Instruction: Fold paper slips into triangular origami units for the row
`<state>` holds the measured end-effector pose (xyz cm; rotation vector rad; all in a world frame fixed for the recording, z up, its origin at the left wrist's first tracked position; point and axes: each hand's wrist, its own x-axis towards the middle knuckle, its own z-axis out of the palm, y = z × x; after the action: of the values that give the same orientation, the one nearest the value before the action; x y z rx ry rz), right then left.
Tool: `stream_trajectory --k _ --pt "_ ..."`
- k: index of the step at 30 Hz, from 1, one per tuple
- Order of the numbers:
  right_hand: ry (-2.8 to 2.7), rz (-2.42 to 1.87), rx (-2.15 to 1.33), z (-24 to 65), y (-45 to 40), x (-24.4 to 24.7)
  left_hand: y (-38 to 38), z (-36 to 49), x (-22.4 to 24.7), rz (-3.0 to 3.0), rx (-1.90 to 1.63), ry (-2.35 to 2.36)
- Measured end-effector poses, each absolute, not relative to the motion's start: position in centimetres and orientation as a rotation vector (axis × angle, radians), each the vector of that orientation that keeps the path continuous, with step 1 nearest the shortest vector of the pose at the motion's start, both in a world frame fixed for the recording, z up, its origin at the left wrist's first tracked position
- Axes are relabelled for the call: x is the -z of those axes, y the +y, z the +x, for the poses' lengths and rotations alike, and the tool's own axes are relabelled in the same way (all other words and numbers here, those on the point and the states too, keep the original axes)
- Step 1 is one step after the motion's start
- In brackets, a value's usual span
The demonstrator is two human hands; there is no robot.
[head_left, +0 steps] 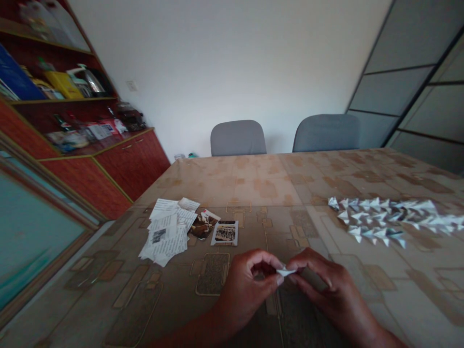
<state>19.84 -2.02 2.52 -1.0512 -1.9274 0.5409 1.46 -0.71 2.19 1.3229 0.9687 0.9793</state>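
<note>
Between my two hands is a small folded piece of paper (286, 272), white and narrow, held above the table. My left hand (250, 280) pinches its left end between thumb and fingertips. At its right end, my right hand (326, 280) has thumb and forefinger closed on it. Beyond my left hand lies a loose pile of printed paper pieces (168, 232), with a brown picture piece (203, 224) and a small photo-printed piece (224, 233) at its right side. Several folded paper pieces with pointed tips (384, 215) stand in rows on the right.
The table (253, 186) has a patterned brown cover. Two grey chairs (238, 137) stand along its far edge, against a white wall. To the left, a red-brown cabinet (134, 166) holds bottles, a kettle (93, 81) and boxes. Grey panels (398, 87) rise at the right.
</note>
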Motion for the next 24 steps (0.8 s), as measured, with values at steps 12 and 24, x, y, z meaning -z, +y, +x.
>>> stream_trajectory --k 12,24 --pt "-1.942 -1.093 -0.623 20.15 -1.88 -2.76 -0.78 1.39 -1.86 1.327 -0.929 1.012" --pt "-1.979 -1.106 -0.669 20.09 -1.95 -2.78 -1.03 1.73 -2.21 1.378 -0.939 1.122"
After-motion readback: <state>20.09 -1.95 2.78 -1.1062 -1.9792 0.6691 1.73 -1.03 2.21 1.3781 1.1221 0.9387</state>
